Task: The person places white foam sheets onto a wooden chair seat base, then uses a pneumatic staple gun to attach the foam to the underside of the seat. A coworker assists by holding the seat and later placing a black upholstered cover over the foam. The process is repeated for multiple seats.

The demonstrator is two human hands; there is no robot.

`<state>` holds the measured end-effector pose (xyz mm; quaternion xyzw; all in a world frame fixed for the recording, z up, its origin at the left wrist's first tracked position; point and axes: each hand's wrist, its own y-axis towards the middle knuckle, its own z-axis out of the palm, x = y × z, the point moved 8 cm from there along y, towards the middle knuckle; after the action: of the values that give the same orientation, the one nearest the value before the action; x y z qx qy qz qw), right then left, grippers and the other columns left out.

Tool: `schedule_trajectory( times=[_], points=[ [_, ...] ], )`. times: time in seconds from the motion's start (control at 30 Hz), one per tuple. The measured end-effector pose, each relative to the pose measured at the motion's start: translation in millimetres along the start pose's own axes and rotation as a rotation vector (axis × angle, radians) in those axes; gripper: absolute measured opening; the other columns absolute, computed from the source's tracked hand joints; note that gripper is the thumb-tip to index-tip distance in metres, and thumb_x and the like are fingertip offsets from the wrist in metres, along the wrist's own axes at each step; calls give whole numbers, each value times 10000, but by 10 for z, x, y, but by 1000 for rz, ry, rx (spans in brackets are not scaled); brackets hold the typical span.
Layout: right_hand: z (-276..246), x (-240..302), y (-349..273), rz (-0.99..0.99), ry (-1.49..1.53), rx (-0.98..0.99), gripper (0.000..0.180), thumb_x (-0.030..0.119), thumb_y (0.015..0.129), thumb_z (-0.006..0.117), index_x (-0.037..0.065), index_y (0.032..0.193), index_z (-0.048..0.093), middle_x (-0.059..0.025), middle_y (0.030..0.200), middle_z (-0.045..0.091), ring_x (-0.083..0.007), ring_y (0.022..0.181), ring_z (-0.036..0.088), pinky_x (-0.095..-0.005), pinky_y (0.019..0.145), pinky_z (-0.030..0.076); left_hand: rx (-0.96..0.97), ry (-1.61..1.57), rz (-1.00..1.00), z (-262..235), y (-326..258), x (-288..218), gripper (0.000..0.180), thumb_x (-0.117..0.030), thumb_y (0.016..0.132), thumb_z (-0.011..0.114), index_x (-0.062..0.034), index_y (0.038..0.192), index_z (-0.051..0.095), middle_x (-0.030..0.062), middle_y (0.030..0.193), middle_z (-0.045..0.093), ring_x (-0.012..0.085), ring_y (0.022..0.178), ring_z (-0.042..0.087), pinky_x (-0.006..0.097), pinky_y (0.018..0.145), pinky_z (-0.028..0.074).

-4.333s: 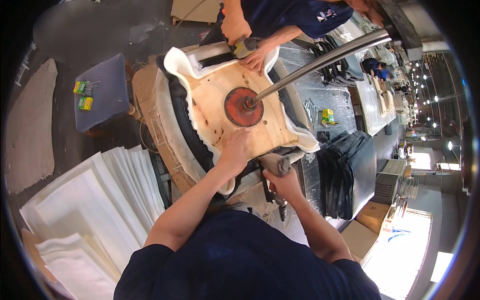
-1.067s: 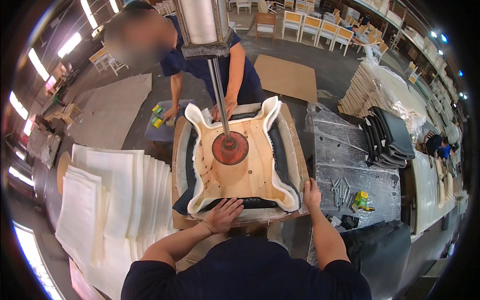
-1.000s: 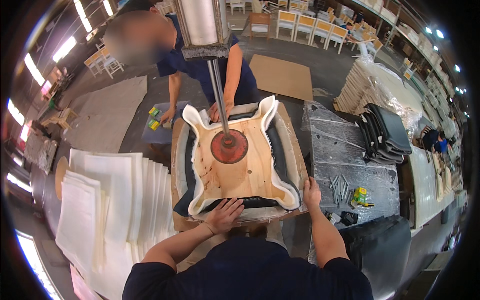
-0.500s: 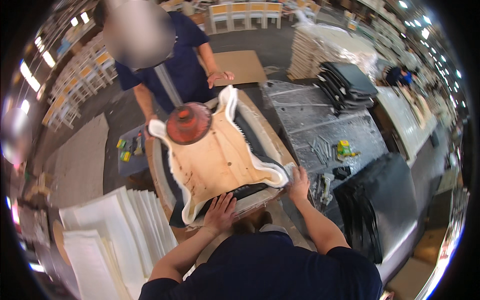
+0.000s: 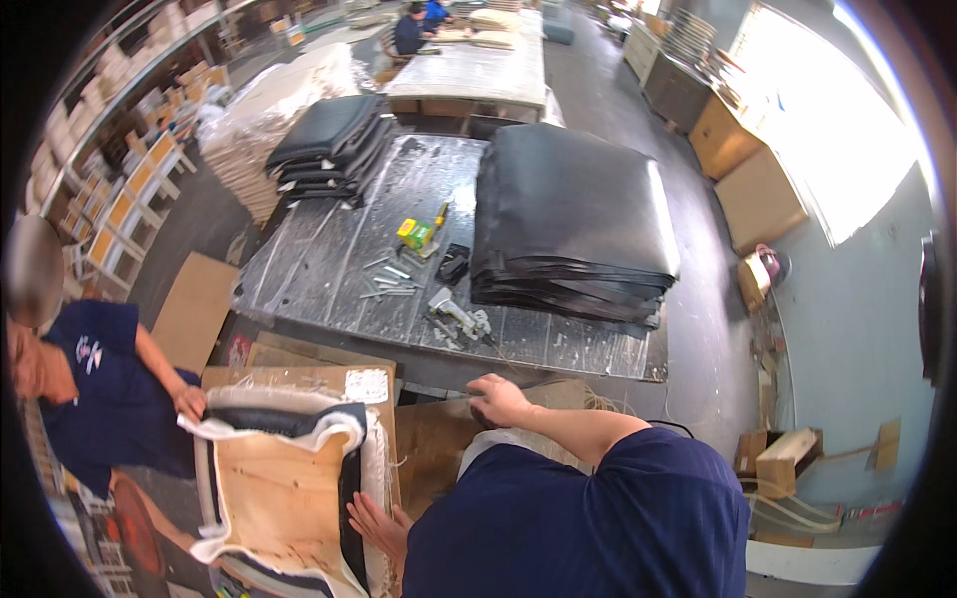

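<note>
The seat (image 5: pixel 284 488), wood side up, is being carried in the padded frame (image 5: pixel 378 448), inside the edges of the board (image 5: pixel 289 375). At the frame's edge nearest the body, the left hand (image 5: pixel 379 526) is being rested against the cover (image 5: pixel 351 488), fingers straight and a little parted, with nothing gripped; how much pressure is being put there cannot be told. The right hand (image 5: pixel 500 401) is being held in the air, short of the near edge of the surface (image 5: pixel 299 264), fingers half open and loosely bent, with nothing seen in it. At the frame's upper left corner, the foam (image 5: pixel 334 431) is seemingly being held by a co-worker's hand (image 5: pixel 189 402). The seat is probably best being steadied with a flat palm rather than pinched, as the foam would likely be dented, and with even pressure along the edge so that no corner is being tipped. Pale, smooth wood is being ringed by thick, wavy white foam and a dark, sleek cover. Past the frame's left side, a round red disc (image 5: pixel 138 526) is being seen; glossy black sheets (image 5: pixel 573 209) are being borne toward the surface's right corner.
</note>
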<state>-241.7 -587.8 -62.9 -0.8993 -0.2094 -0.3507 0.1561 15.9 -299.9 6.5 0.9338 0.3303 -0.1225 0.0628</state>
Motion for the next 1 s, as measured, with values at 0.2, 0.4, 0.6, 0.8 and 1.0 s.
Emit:
schedule_trajectory(
  times=[0.2, 0.4, 0.6, 0.8, 1.0],
  points=[
    [-1516, -1665, -29, 555, 147, -609, 230, 264, 996, 750, 60, 1066, 828, -154, 1000, 831, -339, 910, 807, -461, 807, 628, -160, 158, 80, -73, 25, -123, 830, -272, 963, 730, -1, 1678, 406, 237, 1718, 433, 448, 1609, 371, 612, 1325, 256],
    [-2479, -2751, 62, 670, 1213, -1088, 243, 155, 1059, 733, 73, 1287, 723, -85, 1028, 771, -222, 783, 748, -361, 671, 610, -94, 193, 31, -77, 315, -267, 828, -261, 962, 727, 0, 1678, 404, 241, 1717, 432, 449, 1609, 372, 609, 1326, 256],
    [-2574, -2947, 387, 637, 1531, -1232, 415, 100, 1078, 701, 76, 1478, 592, -136, 1215, 738, -274, 950, 757, -450, 758, 635, -1, 229, -41, 59, 539, -523, 826, -249, 961, 724, 0, 1679, 402, 245, 1717, 432, 451, 1608, 372, 605, 1327, 256],
    [-2620, -3056, 408, 582, 1661, -1390, 331, 89, 1044, 758, 106, 1342, 615, -89, 1110, 722, -258, 914, 756, -443, 759, 638, 81, 250, -78, 131, 697, -709, 823, -238, 960, 722, 0, 1680, 399, 248, 1716, 431, 453, 1607, 372, 602, 1328, 256],
    [-2749, -3092, 329, 472, 1679, -1539, 339, 74, 1020, 782, 122, 1324, 640, -46, 997, 739, -228, 844, 769, -404, 729, 639, 116, 258, -92, 134, 855, -853, 821, -227, 960, 719, 1, 1680, 397, 252, 1715, 430, 454, 1606, 372, 599, 1329, 256]
  ],
)
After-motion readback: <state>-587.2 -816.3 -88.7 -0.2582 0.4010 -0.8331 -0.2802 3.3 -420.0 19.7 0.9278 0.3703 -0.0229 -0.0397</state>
